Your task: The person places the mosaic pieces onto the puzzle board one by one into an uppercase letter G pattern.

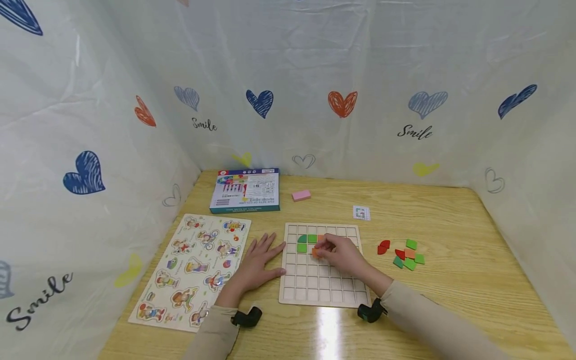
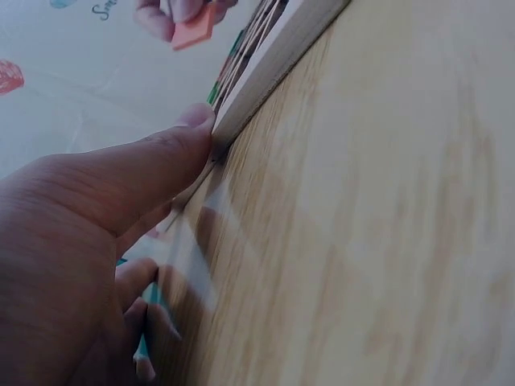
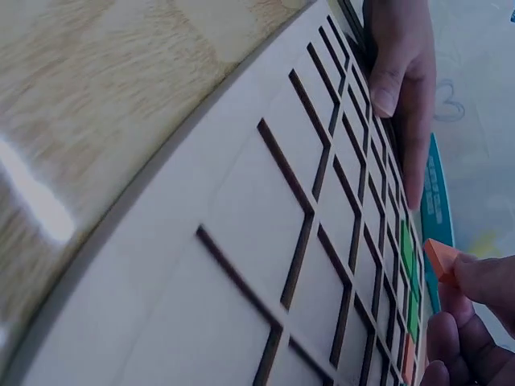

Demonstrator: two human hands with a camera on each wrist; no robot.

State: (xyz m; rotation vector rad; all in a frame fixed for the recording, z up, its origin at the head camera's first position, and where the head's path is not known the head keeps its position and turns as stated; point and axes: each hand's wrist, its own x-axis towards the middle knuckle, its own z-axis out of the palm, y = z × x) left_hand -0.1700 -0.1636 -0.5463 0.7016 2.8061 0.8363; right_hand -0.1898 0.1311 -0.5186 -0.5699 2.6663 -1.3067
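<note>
Between its thumb and fingers, my right hand (image 1: 339, 255) pinches an orange tile (image 3: 440, 259) just above the wooden grid board (image 1: 306, 284). Fingers spread, my left hand (image 1: 257, 264) rests at the board's left edge; in the left wrist view its thumb (image 2: 181, 145) touches the board's side. Set in the upper cells are a dark green quarter-round tile (image 1: 302, 239), a green square (image 1: 312, 238), another green square (image 1: 302, 248) below, and an orange tile (image 1: 320, 238) partly hidden by the right hand.
Right of the board lie loose red quarter-round tiles (image 1: 383, 246) and a pile of green, orange and red tiles (image 1: 409, 254). Behind are a small pattern card (image 1: 361, 213), a pink block (image 1: 301, 195) and a flat box (image 1: 245, 191). A picture puzzle board (image 1: 180, 270) lies left.
</note>
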